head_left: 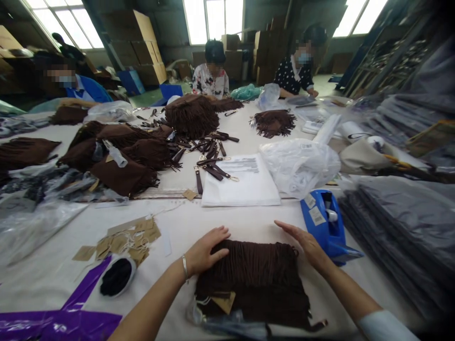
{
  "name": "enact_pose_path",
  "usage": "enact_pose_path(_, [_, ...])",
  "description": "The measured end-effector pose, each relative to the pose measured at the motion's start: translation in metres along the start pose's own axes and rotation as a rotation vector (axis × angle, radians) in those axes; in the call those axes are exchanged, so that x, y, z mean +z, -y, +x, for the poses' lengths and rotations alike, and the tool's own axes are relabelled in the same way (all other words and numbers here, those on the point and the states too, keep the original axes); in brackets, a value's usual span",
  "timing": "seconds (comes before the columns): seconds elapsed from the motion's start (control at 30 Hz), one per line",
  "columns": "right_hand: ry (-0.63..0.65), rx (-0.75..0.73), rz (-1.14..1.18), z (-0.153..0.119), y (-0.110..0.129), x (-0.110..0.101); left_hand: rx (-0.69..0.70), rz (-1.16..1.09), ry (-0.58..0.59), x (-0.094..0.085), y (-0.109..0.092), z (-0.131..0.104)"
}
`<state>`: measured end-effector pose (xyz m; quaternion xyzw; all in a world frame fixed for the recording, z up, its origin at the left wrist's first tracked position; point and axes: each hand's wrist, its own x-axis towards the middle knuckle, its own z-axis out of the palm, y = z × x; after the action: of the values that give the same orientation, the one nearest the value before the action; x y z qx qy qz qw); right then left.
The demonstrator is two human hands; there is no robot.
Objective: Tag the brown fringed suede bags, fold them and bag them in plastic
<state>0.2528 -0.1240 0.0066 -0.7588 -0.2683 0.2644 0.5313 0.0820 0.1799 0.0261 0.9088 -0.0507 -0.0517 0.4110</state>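
Note:
A dark brown fringed bag (252,279) lies flat on the table in front of me, with a kraft paper tag (224,301) on its lower left part and clear plastic along its near edge. My left hand (208,251) rests on the bag's upper left corner, fingers stretched out. Beyond the upper right corner, my right hand (302,239) is held open with its fingers straight, and no thing is in it. A short strap end (318,325) sticks out at the bag's lower right.
A blue tape dispenser (323,222) stands right of the bag. Left are paper tags (133,239), a bowl of black material (116,277) and purple plastic (53,324). Brown wrist straps (213,166), white sheets (245,184) and more fringed bags (121,151) lie farther back. Several people sit opposite.

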Motion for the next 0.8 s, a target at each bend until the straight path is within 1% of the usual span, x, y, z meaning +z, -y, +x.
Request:
enact_pose_path(0.03, [0.040,-0.001,-0.039,-0.001,-0.001,0.006,0.027,0.049,0.035,0.006,0.001,0.000])
enact_pose_path(0.1, [0.108,-0.062,-0.141,-0.007,0.001,0.021,0.082,0.104,0.087,0.018,-0.005,-0.005])
enact_pose_path(0.17, [0.158,-0.161,-0.286,-0.015,0.006,0.033,0.106,0.122,0.119,0.027,-0.018,-0.014])
enact_pose_path(0.23, [0.202,-0.244,-0.439,-0.021,0.012,0.037,0.113,0.118,0.142,0.033,-0.031,-0.023])
enact_pose_path(0.3, [0.236,-0.297,-0.548,-0.026,0.015,0.037,0.123,0.114,0.145,0.036,-0.041,-0.028])
enact_pose_path(0.4, [0.214,-0.334,-0.619,-0.039,0.017,0.038,0.126,0.128,0.070,0.042,-0.051,-0.026])
enact_pose_path(0.47, [0.187,-0.345,-0.621,-0.052,0.017,0.045,0.134,0.143,0.032,0.047,-0.056,-0.019])
enact_pose_path(0.5, [0.180,-0.354,-0.611,-0.059,0.018,0.049,0.142,0.150,0.031,0.051,-0.059,-0.015])
enact_pose_path(0.57, [0.191,-0.373,-0.577,-0.074,0.020,0.055,0.161,0.161,0.063,0.059,-0.063,-0.010])
enact_pose_path(0.63, [0.228,-0.374,-0.510,-0.086,0.021,0.056,0.173,0.169,0.094,0.066,-0.066,-0.008])
enact_pose_path(0.67, [0.227,-0.352,-0.456,-0.089,0.021,0.052,0.172,0.171,0.101,0.068,-0.067,-0.009])
enact_pose_path(0.7, [0.197,-0.318,-0.392,-0.091,0.021,0.047,0.166,0.171,0.106,0.069,-0.067,-0.011])
enact_pose_path(0.8, [-0.001,-0.167,-0.211,-0.084,0.019,0.024,0.129,0.170,0.111,0.070,-0.068,-0.019])
